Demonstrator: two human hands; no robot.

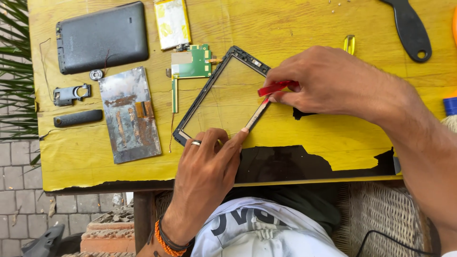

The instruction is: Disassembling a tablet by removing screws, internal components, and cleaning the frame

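Setting: outdoor yellow table, paint chipped black along the near edge; paving and palm leaves off the left edge.
Frame: black tablet bezel, emptied, lies tilted near the middle of the table, one corner toward the near edge. Flat on the wood so it can be pressed down.
Left hand: fingers spread and pressed on the frame's near corner, forefinger tip on its right rail. Reads as a clamp to stop the frame sliding. Ring on one finger, orange beads at the wrist.
Right hand: pinching a red pry tool, tip set at the right rail near the far corner. Low angle, likely to get under the edge strip.
Parts, left half: back cover at the far left corner, battery beside it, green board touching the frame's far left side, metal panel below the cover. Spread apart, probably so nothing gets lost.
Small bits: black strip and bracket near the left edge.
Far right corner: black handle, unused.
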